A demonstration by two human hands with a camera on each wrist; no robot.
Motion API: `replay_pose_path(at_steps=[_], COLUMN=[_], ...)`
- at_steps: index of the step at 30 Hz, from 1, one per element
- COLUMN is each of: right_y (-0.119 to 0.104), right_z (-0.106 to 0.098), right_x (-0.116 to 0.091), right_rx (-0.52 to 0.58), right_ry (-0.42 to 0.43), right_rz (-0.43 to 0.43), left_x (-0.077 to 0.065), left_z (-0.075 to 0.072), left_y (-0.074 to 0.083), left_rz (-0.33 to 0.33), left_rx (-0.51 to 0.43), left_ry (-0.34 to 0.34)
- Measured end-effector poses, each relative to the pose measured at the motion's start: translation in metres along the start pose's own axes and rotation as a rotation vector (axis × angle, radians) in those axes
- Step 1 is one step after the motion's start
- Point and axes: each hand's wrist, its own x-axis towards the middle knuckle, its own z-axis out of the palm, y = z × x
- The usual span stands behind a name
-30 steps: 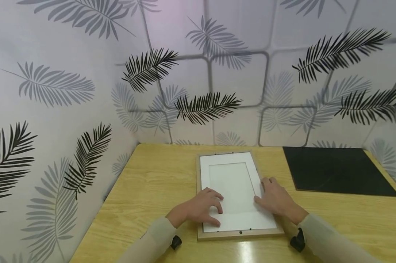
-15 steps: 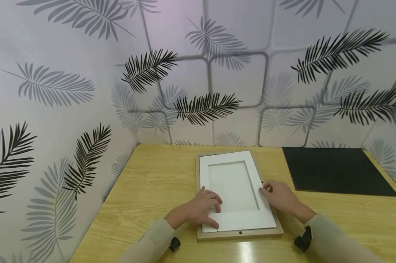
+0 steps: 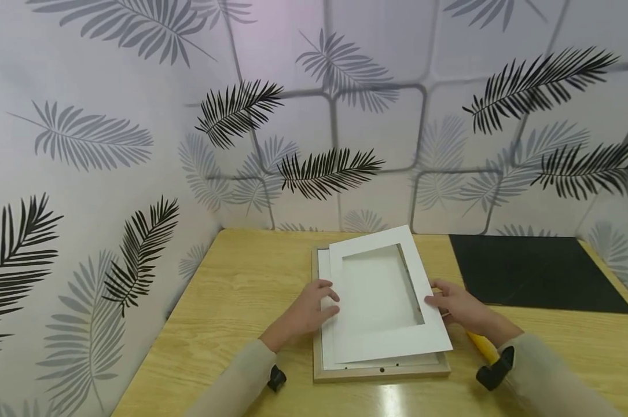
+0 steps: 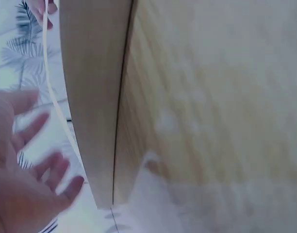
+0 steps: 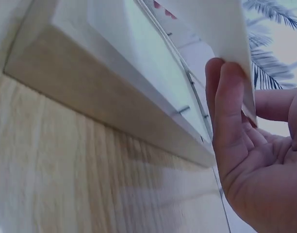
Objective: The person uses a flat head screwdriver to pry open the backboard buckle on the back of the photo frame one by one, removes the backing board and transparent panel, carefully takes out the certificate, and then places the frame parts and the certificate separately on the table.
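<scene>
A wooden picture frame [image 3: 381, 375] lies flat, back side up, with white backing inside it. A white mat board [image 3: 392, 344] with a rectangular window is lifted and tilted over the frame, its right side raised. My right hand [image 3: 459, 306] pinches the mat's right edge between thumb and fingers, seen closely in the right wrist view, where small metal tabs [image 5: 183, 110] stick out of the frame's inner edge. My left hand [image 3: 305, 313] is over the frame's left side, beside the mat's left edge, fingers loosely bent and apart; in the left wrist view it grips nothing.
A black flat panel [image 3: 540, 272] lies at the back right of the wooden table [image 3: 251, 278]. A yellow object [image 3: 483, 346] shows partly beneath my right wrist. Patterned walls [image 3: 303, 121] rise behind and to the left.
My right hand has raised the mat board out of the frame and moved right with it. My left hand has come off the mat's lower left part and shifted slightly up and left.
</scene>
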Motion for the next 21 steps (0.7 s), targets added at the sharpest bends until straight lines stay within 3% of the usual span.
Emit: replay_pose_path(at_steps=[3,7,14,21], right_y=[0.005,0.008,0.016,0.036], right_z=[-0.015,-0.034,-0.07,-0.105], right_x=[-0.007,-0.019,-0.043,-0.072], right_rx=[0.036,0.067,0.128,0.333], right_ry=[-0.009,0.011,0.131,0.094], right_rz=[-0.013,-0.028,-0.003,-0.094], left_x=[0.007,0.011,0.014,0.01], left_z=[-0.003,-0.003,-0.007,-0.015], left_y=[-0.01,-0.021,-0.022,-0.032], left_rz=[-0.159,-0.325,-0.395,-0.39], left_rx=[0.022,0.063,-0.035,-0.029], left_ry=[0.126,0.122,0.058,0.06])
